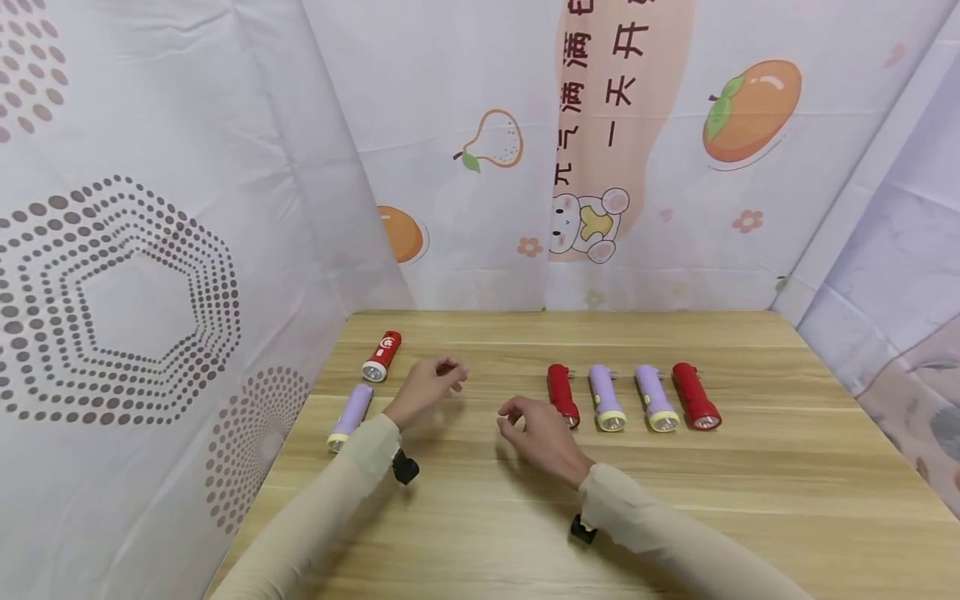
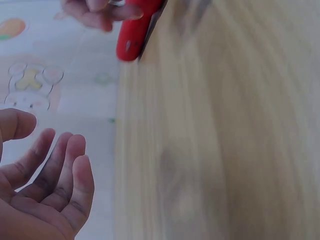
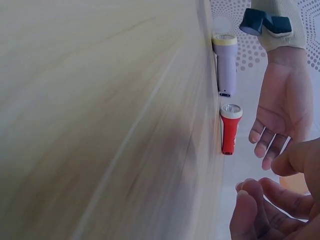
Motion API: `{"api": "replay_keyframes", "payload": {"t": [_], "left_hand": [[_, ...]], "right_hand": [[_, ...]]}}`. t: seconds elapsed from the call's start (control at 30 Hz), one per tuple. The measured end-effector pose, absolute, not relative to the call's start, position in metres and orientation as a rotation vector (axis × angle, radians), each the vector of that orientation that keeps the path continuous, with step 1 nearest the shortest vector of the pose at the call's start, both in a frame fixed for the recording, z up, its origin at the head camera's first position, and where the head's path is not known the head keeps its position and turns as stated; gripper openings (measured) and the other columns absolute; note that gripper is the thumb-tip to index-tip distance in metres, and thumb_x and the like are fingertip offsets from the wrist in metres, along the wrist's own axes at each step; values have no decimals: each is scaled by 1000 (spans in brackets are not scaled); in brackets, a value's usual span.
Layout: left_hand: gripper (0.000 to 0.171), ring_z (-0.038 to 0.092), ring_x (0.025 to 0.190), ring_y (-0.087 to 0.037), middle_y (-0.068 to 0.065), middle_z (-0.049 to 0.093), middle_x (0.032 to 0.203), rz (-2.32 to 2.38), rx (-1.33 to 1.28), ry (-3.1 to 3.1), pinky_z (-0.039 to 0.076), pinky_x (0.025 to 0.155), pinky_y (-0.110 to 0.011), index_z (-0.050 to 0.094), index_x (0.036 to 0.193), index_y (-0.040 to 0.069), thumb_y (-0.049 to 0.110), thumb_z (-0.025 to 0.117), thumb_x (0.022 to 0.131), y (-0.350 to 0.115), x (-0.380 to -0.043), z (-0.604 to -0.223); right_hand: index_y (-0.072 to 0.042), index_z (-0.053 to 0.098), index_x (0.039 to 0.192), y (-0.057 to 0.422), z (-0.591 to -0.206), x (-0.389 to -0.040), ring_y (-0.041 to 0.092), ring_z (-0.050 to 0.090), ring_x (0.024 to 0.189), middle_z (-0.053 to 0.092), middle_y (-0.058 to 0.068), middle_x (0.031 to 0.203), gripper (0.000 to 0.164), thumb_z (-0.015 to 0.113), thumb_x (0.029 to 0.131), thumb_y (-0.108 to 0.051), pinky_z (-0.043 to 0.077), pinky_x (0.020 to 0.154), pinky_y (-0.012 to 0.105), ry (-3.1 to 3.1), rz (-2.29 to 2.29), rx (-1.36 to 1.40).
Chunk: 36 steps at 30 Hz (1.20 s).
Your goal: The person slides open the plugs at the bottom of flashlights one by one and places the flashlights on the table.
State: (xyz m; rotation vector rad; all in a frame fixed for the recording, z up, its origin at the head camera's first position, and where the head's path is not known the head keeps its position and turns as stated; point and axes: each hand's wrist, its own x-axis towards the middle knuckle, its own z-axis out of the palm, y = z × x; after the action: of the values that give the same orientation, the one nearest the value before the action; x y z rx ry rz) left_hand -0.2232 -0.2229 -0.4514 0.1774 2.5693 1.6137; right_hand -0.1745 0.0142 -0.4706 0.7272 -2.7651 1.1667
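Note:
My left hand [image 1: 429,387] hovers over the table in the head view, fingers loosely bent and holding nothing. Nearest to it are a red flashlight with a white head [image 1: 382,357] and a lilac flashlight with a cream head [image 1: 351,418], both left of it. My right hand [image 1: 542,435], also holding nothing, has its fingers relaxed. Just behind it lies a red flashlight [image 1: 559,392], partly covered by the hand in this view. Further right follow a lilac flashlight [image 1: 604,396], another lilac flashlight [image 1: 656,396] and a red flashlight [image 1: 694,395], side by side.
The flashlights lie on a wood-grain table [image 1: 480,542]. A printed curtain [image 1: 480,250] hangs along the table's back edge, and a dotted white sheet [image 1: 285,250] closes off the left side. Each wrist carries a small black camera mount.

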Motion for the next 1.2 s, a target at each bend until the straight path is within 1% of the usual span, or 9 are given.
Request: {"api": "replay_keyframes", "payload": {"t": [0.13, 0.37, 0.47, 0.57, 0.67, 0.83, 0.97, 1.07, 1.2], "left_hand": [[52, 64, 89, -21, -16, 64, 106, 1641, 140, 2575, 53, 80, -47, 62, 112, 5, 52, 61, 88, -238, -230, -446], [32, 64, 92, -30, -16, 64, 104, 1681, 73, 2634, 49, 85, -53, 64, 109, 8, 36, 59, 94, -268, -238, -434], [37, 64, 91, -28, -16, 64, 105, 1667, 22, 2680, 50, 84, -52, 64, 109, 9, 43, 60, 92, -282, -240, -434], [46, 64, 92, -32, -18, 65, 105, 1681, -63, 2690, 50, 84, -52, 64, 109, 5, 47, 61, 90, -295, -240, -435], [44, 62, 95, -37, -22, 63, 108, 1700, -147, 2678, 50, 84, -52, 63, 108, 1, 42, 60, 92, -308, -241, -437], [32, 62, 93, -33, -18, 62, 106, 1715, -267, 2694, 53, 81, -48, 63, 111, 2, 30, 58, 96, -329, -241, -438], [35, 61, 94, -30, -14, 60, 108, 1671, -332, 2699, 54, 77, -40, 62, 114, 1, 31, 57, 96, -344, -237, -440], [36, 59, 95, -28, -16, 59, 111, 1563, -350, 2758, 52, 75, -32, 62, 114, -1, 30, 55, 97, -354, -232, -443], [33, 59, 94, -28, -20, 60, 110, 1532, -390, 2776, 54, 75, -31, 62, 113, -3, 26, 53, 98, -366, -224, -446]], "right_hand": [[-18, 66, 96, 7, -472, -176, 4, 51, 61, 64, -12, 81, 10, 63, 90, -25, 43, 53, 22, -2768, 1198, 739], [-21, 65, 96, -10, -476, -175, 4, 52, 59, 63, -12, 81, 11, 61, 92, -30, 45, 54, 23, -2795, 1258, 766], [-20, 66, 95, -18, -476, -174, 4, 52, 60, 62, -12, 80, 11, 62, 91, -30, 44, 54, 23, -2788, 1276, 787], [-20, 67, 94, -25, -474, -172, 5, 51, 60, 62, -11, 78, 10, 63, 91, -29, 43, 53, 23, -2782, 1312, 808], [-20, 67, 93, -32, -474, -170, 6, 50, 58, 62, -11, 77, 9, 63, 91, -28, 42, 52, 23, -2792, 1344, 822], [-20, 67, 93, -45, -476, -166, 4, 51, 60, 61, -11, 76, 10, 63, 90, -30, 43, 54, 22, -2818, 1367, 832], [-19, 67, 93, -56, -478, -161, 3, 53, 59, 61, -11, 74, 10, 63, 90, -29, 44, 56, 21, -2820, 1410, 858], [-18, 67, 91, -66, -480, -159, 2, 53, 57, 61, -11, 72, 10, 63, 90, -27, 44, 56, 20, -2819, 1444, 875], [-17, 68, 88, -80, -482, -156, 1, 53, 56, 61, -12, 70, 9, 64, 89, -26, 45, 55, 19, -2826, 1477, 879]]}}
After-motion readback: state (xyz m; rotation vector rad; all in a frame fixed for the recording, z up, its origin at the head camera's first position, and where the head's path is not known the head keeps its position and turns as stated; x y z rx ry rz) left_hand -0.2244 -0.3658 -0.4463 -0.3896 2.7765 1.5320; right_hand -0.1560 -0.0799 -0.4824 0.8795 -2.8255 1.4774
